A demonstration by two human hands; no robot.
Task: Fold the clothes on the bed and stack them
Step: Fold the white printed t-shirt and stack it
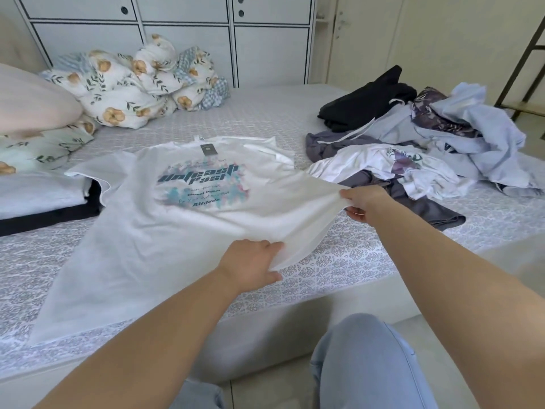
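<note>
A white T-shirt (165, 231) with a teal and pink print lies spread on the bed (339, 261), collar toward the far side. My left hand (250, 264) grips its right side edge near the hem. My right hand (364, 202) pinches the same edge higher up, lifting it off the bed. To the right lies a loose pile of clothes (427, 143): black, grey, light blue, purple-patterned and white printed garments. At the left edge a stack of folded clothes (38, 202) shows a pale piece on top of a black one.
A bundled floral duvet (141, 84) and pillows (32, 113) fill the far left of the bed. White cabinets (182, 31) stand behind it. My knee in light jeans (362, 364) is against the near bed edge. A dark metal frame (525, 69) stands at the far right.
</note>
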